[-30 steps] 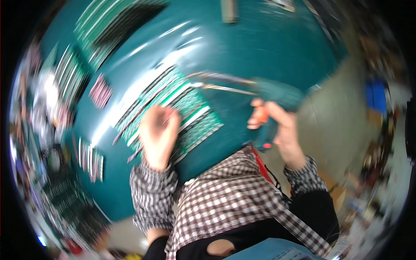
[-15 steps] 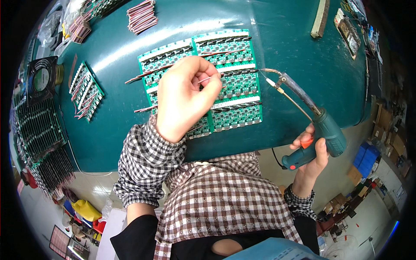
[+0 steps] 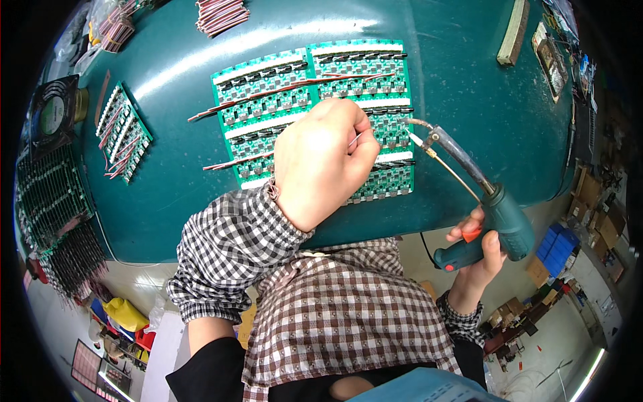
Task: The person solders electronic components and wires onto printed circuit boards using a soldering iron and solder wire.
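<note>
A panel of green circuit boards (image 3: 395, 65) lies on the table in front of me, in two columns with white strips and black parts in rows. My left hand (image 3: 321, 164) is over its middle, fingers pinched on a thin wire (image 3: 355, 139) whose far end is hidden. Red, white and black wires (image 3: 268, 96) lie across the boards, their ends sticking out past the left edge. My right hand (image 3: 487, 260) grips a green soldering gun (image 3: 508, 224) with an orange trigger. Its bent tip and feed tube are close to the panel's right edge.
To the left lies a smaller board (image 3: 124, 134) carrying wires, beside a black fan (image 3: 53, 117) and racked boards (image 3: 53, 194). A bundle of wires (image 3: 222, 16) sits at the far edge. A wooden bar (image 3: 513, 33) and a metal tray (image 3: 550, 61) are at far right.
My left hand has moved right across the panel, uncovering more of the boards and wires on the left. The view has shifted slightly. The soldering gun stays near the panel's right edge.
</note>
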`<action>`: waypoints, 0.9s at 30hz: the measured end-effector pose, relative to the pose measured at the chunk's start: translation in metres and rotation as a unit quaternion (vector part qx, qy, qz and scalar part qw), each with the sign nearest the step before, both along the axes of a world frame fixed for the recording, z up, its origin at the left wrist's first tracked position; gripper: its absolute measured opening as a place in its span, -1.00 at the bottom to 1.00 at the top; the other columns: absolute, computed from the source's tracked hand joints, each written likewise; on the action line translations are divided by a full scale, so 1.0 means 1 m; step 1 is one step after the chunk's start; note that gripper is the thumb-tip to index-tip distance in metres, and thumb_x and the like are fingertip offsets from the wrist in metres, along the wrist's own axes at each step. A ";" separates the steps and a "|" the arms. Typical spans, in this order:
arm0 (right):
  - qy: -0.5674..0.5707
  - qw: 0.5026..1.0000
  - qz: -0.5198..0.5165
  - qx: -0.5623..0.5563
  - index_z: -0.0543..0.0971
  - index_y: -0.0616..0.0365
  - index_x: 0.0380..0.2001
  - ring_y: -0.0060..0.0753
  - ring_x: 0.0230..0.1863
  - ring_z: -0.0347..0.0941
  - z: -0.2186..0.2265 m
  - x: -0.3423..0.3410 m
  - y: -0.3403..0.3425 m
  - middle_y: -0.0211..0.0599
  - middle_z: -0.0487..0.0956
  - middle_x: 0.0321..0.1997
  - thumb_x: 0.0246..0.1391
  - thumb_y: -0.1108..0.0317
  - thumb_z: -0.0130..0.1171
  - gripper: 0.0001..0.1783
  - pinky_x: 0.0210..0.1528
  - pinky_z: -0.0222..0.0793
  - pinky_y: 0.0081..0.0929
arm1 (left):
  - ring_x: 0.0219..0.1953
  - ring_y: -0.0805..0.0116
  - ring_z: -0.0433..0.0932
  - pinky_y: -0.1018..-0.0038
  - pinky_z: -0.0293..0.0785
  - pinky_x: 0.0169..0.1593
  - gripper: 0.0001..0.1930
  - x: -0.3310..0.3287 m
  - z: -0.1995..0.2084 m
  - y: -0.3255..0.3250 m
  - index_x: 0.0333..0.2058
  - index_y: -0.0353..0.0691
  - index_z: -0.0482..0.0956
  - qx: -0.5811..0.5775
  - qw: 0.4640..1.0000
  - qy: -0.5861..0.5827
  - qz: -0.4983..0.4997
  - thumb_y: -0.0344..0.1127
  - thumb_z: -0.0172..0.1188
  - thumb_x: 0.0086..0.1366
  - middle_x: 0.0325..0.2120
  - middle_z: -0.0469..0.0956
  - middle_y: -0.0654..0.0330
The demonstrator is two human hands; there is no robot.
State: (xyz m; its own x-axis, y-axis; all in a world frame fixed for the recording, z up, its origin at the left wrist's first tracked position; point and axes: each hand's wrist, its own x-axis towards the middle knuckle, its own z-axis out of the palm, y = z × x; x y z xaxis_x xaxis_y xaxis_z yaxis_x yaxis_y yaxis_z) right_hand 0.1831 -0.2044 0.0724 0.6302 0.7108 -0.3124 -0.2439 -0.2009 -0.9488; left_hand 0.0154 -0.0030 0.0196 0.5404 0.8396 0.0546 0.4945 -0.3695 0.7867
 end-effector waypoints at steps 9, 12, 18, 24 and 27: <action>-0.069 0.996 0.013 -0.049 0.48 0.47 -0.08 -0.27 -0.45 0.55 0.006 -0.009 0.003 -0.13 0.56 -0.39 0.10 0.16 0.19 -0.48 -0.39 0.59 -0.35 | -0.63 0.38 0.43 0.46 0.37 -0.53 -0.90 0.000 -0.002 -0.001 -0.52 -0.22 0.51 0.018 1.000 -0.013 0.013 -0.53 0.25 -0.03 -0.62 0.45 0.24; -0.077 0.994 0.023 -0.070 0.49 0.47 -0.10 -0.26 -0.45 0.55 0.008 -0.010 0.004 -0.13 0.56 -0.41 0.09 0.17 0.20 -0.49 -0.38 0.55 -0.36 | -0.63 0.38 0.43 0.46 0.37 -0.53 -0.90 0.000 -0.002 -0.001 -0.52 -0.22 0.51 0.011 1.000 -0.017 0.014 -0.53 0.24 -0.03 -0.62 0.45 0.23; -0.082 0.993 0.021 -0.088 0.51 0.47 -0.13 -0.27 -0.46 0.55 0.008 -0.013 0.007 -0.14 0.56 -0.44 0.08 0.16 0.21 -0.50 -0.36 0.52 -0.40 | -0.63 0.38 0.43 0.47 0.37 -0.52 -0.90 0.000 -0.003 -0.001 -0.51 -0.23 0.51 0.013 1.000 -0.019 0.013 -0.53 0.24 -0.04 -0.62 0.45 0.23; -0.094 0.991 0.032 -0.093 0.51 0.47 -0.13 -0.27 -0.46 0.55 0.008 -0.013 0.007 -0.16 0.56 -0.46 0.06 0.15 0.24 -0.48 -0.36 0.51 -0.40 | -0.63 0.38 0.42 0.48 0.37 -0.53 -0.90 0.000 -0.003 -0.001 -0.51 -0.24 0.50 0.012 0.999 -0.031 0.010 -0.54 0.23 -0.04 -0.62 0.45 0.22; -0.105 0.990 0.039 -0.089 0.51 0.47 -0.13 -0.27 -0.46 0.55 0.010 -0.014 0.008 -0.16 0.56 -0.47 0.05 0.15 0.26 -0.47 -0.36 0.51 -0.40 | -0.63 0.38 0.41 0.48 0.36 -0.53 -0.89 0.001 -0.003 -0.001 -0.51 -0.25 0.50 0.014 0.999 -0.040 0.009 -0.55 0.23 -0.04 -0.62 0.44 0.22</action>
